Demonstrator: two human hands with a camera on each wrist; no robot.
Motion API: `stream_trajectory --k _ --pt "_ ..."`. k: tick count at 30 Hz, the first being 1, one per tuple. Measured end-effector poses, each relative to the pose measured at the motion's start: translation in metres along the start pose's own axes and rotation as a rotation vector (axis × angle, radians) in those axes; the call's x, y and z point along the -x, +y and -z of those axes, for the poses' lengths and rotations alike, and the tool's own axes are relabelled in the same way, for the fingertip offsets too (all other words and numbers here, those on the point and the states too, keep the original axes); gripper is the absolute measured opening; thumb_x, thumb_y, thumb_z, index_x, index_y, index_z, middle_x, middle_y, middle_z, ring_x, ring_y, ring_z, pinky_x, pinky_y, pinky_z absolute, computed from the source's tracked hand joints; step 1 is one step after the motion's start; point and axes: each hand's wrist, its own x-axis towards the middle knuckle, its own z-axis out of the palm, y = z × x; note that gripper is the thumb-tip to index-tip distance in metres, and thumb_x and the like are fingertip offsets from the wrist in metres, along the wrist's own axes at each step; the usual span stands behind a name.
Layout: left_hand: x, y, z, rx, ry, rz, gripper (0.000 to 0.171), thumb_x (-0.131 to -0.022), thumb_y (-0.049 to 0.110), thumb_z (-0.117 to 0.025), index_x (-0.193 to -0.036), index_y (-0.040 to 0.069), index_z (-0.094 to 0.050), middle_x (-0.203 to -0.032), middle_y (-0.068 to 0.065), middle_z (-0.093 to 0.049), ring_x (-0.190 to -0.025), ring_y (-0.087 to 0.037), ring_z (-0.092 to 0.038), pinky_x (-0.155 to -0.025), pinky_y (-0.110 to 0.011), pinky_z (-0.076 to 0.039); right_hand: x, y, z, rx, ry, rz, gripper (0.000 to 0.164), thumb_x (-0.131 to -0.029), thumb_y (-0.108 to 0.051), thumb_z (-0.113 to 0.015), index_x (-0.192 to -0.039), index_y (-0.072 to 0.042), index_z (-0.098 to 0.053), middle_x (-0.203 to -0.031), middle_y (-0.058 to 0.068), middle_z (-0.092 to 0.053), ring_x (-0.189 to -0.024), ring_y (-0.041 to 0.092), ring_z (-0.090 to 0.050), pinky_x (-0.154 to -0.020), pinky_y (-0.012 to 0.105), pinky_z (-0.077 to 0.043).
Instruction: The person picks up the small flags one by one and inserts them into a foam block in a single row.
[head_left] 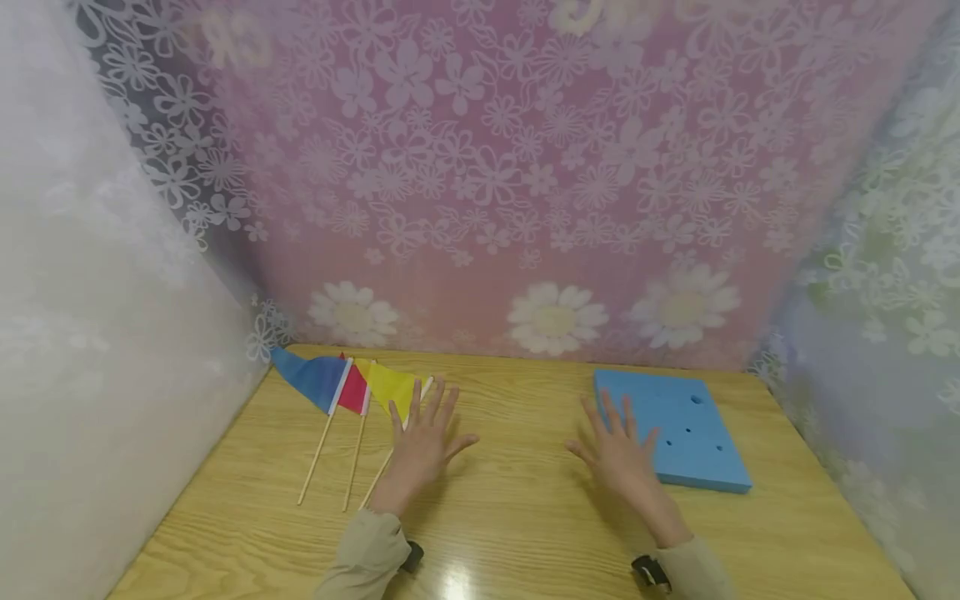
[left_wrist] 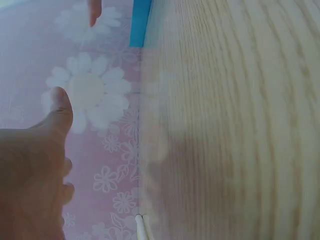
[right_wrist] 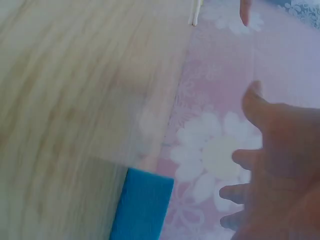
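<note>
In the head view my left hand (head_left: pixel 420 446) hovers with spread fingers over the stick of a yellow pennant flag (head_left: pixel 392 387), holding nothing. Left of it lie a red pennant flag (head_left: pixel 353 390) and a blue pennant flag (head_left: pixel 311 381), each on a thin wooden stick. My right hand (head_left: pixel 624 458) is also spread and holds nothing, in front of the left edge of a blue foam block (head_left: pixel 693 433) with several holes in its top. The left wrist view shows the thumb of my left hand (left_wrist: pixel 35 165) raised; the right wrist view shows my right hand (right_wrist: pixel 285 165) above the table.
All of this lies on a wood-grain table (head_left: pixel 517 475). A pink floral cloth (head_left: pixel 480 208) hangs behind its back edge. Pale cloth walls stand at the left (head_left: pixel 112 292) and right (head_left: pixel 892 333) sides.
</note>
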Motion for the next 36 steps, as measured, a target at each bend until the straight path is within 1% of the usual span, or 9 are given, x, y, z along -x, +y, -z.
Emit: stream_trajectory --k 4,8,10,13,18,23,27,30,36 --pt "-0.008 0.005 -0.001 0.063 0.0 -0.026 0.076 -0.098 0.055 -0.058 -0.158 0.012 -0.037 -0.164 -0.012 -0.032 -0.154 -0.04 -0.014 -0.114 -0.077 -0.01 -0.003 0.016 0.013 -0.024 0.093 0.02 0.071 -0.1 -0.042 -0.063 -0.156 -0.007 -0.037 -0.161 0.024 -0.029 -0.148 0.054 -0.016 -0.104 0.085 -0.017" --pt "-0.022 0.016 0.0 0.13 0.03 -0.06 0.064 -0.101 0.048 -0.058 -0.151 0.01 -0.047 -0.153 -0.012 -0.049 -0.15 -0.038 -0.03 -0.117 -0.071 -0.018 -0.004 0.041 0.028 -0.056 0.262 0.127 0.059 -0.094 -0.024 -0.074 -0.144 -0.002 -0.053 -0.146 0.029 -0.048 -0.135 0.055 -0.04 -0.1 0.075 -0.037" --pt "-0.032 0.024 0.0 0.147 0.041 -0.082 0.059 -0.102 0.045 -0.058 -0.149 0.011 -0.05 -0.15 -0.01 -0.053 -0.146 -0.037 -0.037 -0.117 -0.068 -0.022 -0.003 0.057 0.033 -0.067 0.32 0.181 0.057 -0.09 -0.017 -0.077 -0.14 -0.001 -0.056 -0.141 0.031 -0.052 -0.127 0.055 -0.048 -0.097 0.07 -0.043" --pt "-0.047 0.04 0.0 0.168 0.035 -0.108 0.055 -0.102 0.042 -0.058 -0.147 0.011 -0.052 -0.148 -0.009 -0.055 -0.143 -0.036 -0.043 -0.118 -0.065 -0.026 -0.002 0.083 0.04 -0.082 0.337 0.23 0.058 -0.089 -0.013 -0.078 -0.141 0.0 -0.056 -0.141 0.031 -0.052 -0.124 0.053 -0.05 -0.094 0.068 -0.045" --pt "-0.069 0.07 -0.004 0.199 -0.012 -0.146 0.056 -0.103 0.042 -0.056 -0.15 0.012 -0.049 -0.152 -0.008 -0.051 -0.145 -0.035 -0.039 -0.119 -0.063 -0.026 0.005 0.127 0.05 -0.057 0.295 0.247 0.064 -0.09 -0.015 -0.077 -0.147 -0.003 -0.05 -0.147 0.029 -0.046 -0.129 0.054 -0.045 -0.093 0.07 -0.043" --pt "-0.084 0.099 -0.022 0.159 -0.072 -0.194 0.058 -0.105 0.048 -0.051 -0.154 0.017 -0.045 -0.156 -0.003 -0.046 -0.149 -0.031 -0.034 -0.12 -0.059 -0.026 0.015 0.163 0.052 0.04 0.223 0.238 0.07 -0.091 -0.022 -0.076 -0.151 -0.005 -0.045 -0.154 0.026 -0.041 -0.139 0.053 -0.035 -0.095 0.076 -0.036" --pt "-0.09 0.122 -0.038 0.144 -0.128 -0.237 0.06 -0.105 0.049 -0.049 -0.156 0.018 -0.041 -0.16 -0.003 -0.041 -0.15 -0.029 -0.031 -0.12 -0.06 -0.026 0.022 0.183 0.052 0.098 0.145 0.213 0.074 -0.093 -0.03 -0.074 -0.154 -0.007 -0.041 -0.159 0.023 -0.034 -0.142 0.052 -0.032 -0.093 0.08 -0.033" --pt "-0.092 0.138 -0.051 0.116 -0.184 -0.27 0.062 -0.105 0.051 -0.047 -0.157 0.019 -0.039 -0.162 -0.001 -0.037 -0.152 -0.026 -0.028 -0.119 -0.061 -0.026 0.025 0.194 0.053 0.106 0.054 0.169 0.076 -0.095 -0.038 -0.07 -0.156 -0.007 -0.037 -0.163 0.021 -0.028 -0.143 0.052 -0.03 -0.094 0.083 -0.029" --pt "-0.09 0.164 -0.073 0.098 -0.321 -0.328 0.069 -0.103 0.057 -0.043 -0.159 0.019 -0.034 -0.164 0.002 -0.032 -0.153 -0.021 -0.025 -0.12 -0.06 -0.025 0.028 0.204 0.057 0.063 -0.124 0.104 0.083 -0.095 -0.048 -0.066 -0.155 0.0 -0.036 -0.161 0.026 -0.027 -0.14 0.056 -0.031 -0.098 0.084 -0.023"
